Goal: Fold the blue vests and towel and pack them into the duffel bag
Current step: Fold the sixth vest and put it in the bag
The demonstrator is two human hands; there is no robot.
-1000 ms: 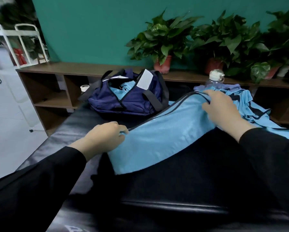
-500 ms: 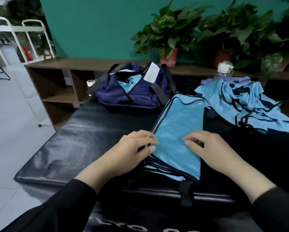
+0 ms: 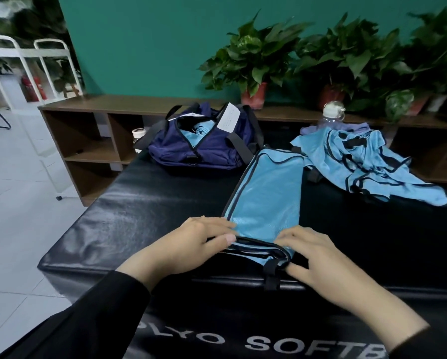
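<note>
Black padded box point(image 3: 139, 224), near edge: white lettering on its front face, partly cut off by the frame.

Left hand point(image 3: 191, 244), black sleeve: fingers fairly straight and close together, tips resting on the near left corner of the folded vest.

Right hand point(image 3: 318, 257), black sleeve: fingers extended, laid on the near right corner of the same vest, thumb beside a black strap tab point(image 3: 271, 274) that hangs over the box edge.

Folded vest point(image 3: 266, 203): light blue with black trim, folded into a long narrow strip running away from the person (near end shows several stacked layers).

Pile of unfolded blue vests point(image 3: 359, 161): crumpled, far right of the box top, apart from the folded one.

Duffel bag point(image 3: 204, 146): navy, unzipped, far left of the box top, blue fabric visible inside, white tag point(image 3: 228, 120) on it.

Clear bottle point(image 3: 332, 114), white cap: behind the pile.

Wooden shelf point(image 3: 100, 130) with potted plants point(image 3: 253, 63) on top, against a teal wall
</note>
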